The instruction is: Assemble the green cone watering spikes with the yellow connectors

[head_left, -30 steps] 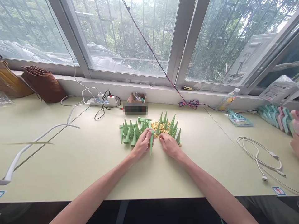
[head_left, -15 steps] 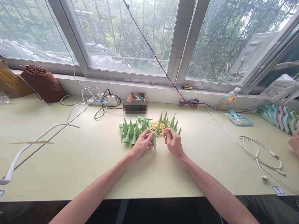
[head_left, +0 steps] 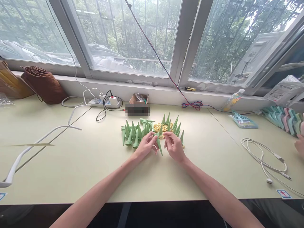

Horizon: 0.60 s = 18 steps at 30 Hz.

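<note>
My left hand (head_left: 144, 147) is closed around a green plastic watering spike (head_left: 160, 147), its tip slanting down toward me. Close on its right, my right hand (head_left: 175, 147) pinches a small yellow peg-like piece (head_left: 162, 136) at the spike's wide end. My fingertips partly cover that piece, so I cannot tell whether it touches the spike. Just beyond my hands lies a heap of the same yellow pieces (head_left: 163, 127). More green spikes (head_left: 129, 141) are grouped on the left, some standing and some lying. Several others (head_left: 181, 138) stand tip up along the heap's right side.
At the back are a power strip (head_left: 95, 102) with plugs, a small cardboard box (head_left: 139, 98) and a tied cable (head_left: 194, 105). A plastic bottle (head_left: 234, 100) and a coiled white cable (head_left: 263, 158) are to the right. Another person's hand (head_left: 299, 146) shows at the right edge.
My right hand has moved left with the yellow piece, closer to the spike. The spike in my left hand has tilted, its tip swinging to the right.
</note>
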Motion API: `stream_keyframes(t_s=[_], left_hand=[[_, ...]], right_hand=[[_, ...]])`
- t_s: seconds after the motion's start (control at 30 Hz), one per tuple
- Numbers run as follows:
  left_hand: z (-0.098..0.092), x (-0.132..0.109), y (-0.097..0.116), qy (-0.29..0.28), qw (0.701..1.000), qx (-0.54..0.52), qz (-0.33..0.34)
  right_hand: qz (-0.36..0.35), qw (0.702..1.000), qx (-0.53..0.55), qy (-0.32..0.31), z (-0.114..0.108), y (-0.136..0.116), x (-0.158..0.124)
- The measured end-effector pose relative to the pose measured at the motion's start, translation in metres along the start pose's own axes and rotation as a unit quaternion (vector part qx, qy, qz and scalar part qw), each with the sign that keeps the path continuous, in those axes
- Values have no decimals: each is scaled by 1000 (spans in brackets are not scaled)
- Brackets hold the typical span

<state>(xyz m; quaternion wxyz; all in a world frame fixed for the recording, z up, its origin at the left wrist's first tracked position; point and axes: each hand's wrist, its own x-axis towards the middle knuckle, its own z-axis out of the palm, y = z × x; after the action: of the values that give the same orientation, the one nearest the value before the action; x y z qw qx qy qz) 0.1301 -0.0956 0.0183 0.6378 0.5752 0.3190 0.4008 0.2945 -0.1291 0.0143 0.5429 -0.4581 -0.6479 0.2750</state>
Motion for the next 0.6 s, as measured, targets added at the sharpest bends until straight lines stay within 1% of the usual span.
stream_keyframes(t_s=[0.17,0.43,0.6], left_hand=[[1,0,-1,16,1000,21,6],[1,0,-3,34,999,32,13],[0,0,-5,45,997,56,31]], right_hand=[[-18,1000,-15,-8,1,1,0],[2,999,-33,-10,1,2,0],[8,1000,-28,-12,1,2,0]])
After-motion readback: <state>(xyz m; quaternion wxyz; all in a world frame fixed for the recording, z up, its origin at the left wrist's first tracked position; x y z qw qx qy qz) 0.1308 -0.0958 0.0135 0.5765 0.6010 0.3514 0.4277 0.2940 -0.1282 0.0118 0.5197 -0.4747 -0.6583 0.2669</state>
